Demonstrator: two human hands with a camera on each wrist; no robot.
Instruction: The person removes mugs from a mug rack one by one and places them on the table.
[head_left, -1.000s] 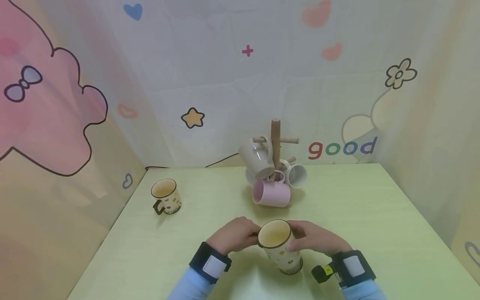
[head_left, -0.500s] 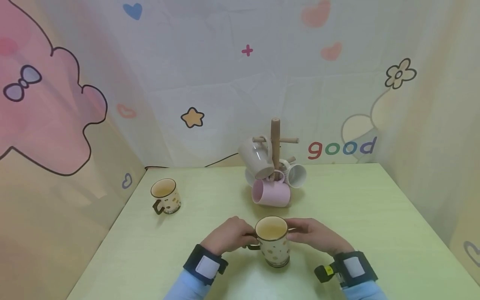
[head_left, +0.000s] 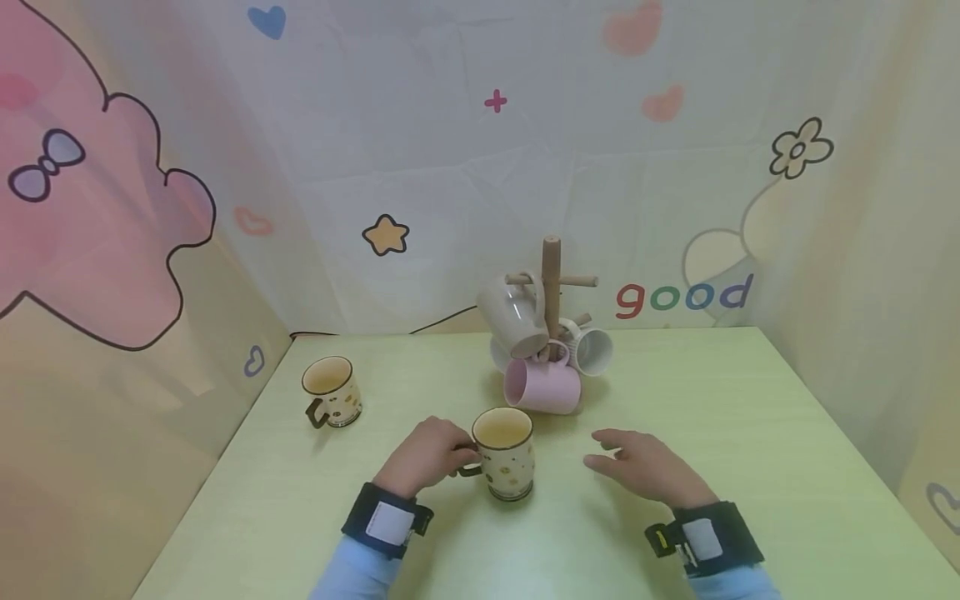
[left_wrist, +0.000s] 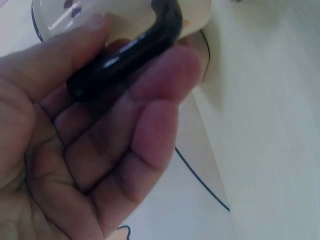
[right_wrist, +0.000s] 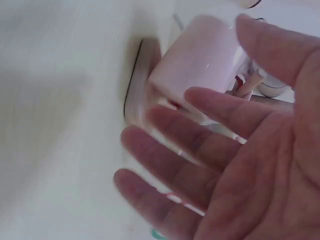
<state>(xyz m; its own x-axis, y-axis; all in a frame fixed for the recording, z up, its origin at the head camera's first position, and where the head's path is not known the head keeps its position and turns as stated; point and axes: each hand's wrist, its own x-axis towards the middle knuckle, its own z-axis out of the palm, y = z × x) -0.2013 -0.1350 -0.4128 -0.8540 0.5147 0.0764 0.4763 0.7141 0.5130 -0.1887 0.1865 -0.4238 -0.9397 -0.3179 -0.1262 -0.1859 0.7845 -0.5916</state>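
Observation:
In the head view my left hand (head_left: 429,454) grips the dark handle of a cream mug (head_left: 507,458) with a brown rim and small printed spots. The mug is upright near the middle of the table; whether its base touches the surface I cannot tell. Up close in the left wrist view, thumb and fingers curl round the black handle (left_wrist: 130,62). To the mug's right, apart from it, my right hand (head_left: 651,467) holds nothing, its fingers loosely extended. Beyond those fingers, the right wrist view shows a pink mug (right_wrist: 197,60).
Behind stands a wooden mug tree (head_left: 552,283) bearing a grey-white mug (head_left: 512,317), a pink mug (head_left: 551,387) and a white ribbed mug (head_left: 592,350); another pale one is partly hidden. A second spotted cream mug (head_left: 341,400) stands upright at the table's (head_left: 750,467) left.
My left hand has carried the spotted mug leftward and slightly away from me, and the mug has gone from tilted to upright. The right hand has let go of it and drawn off to the right.

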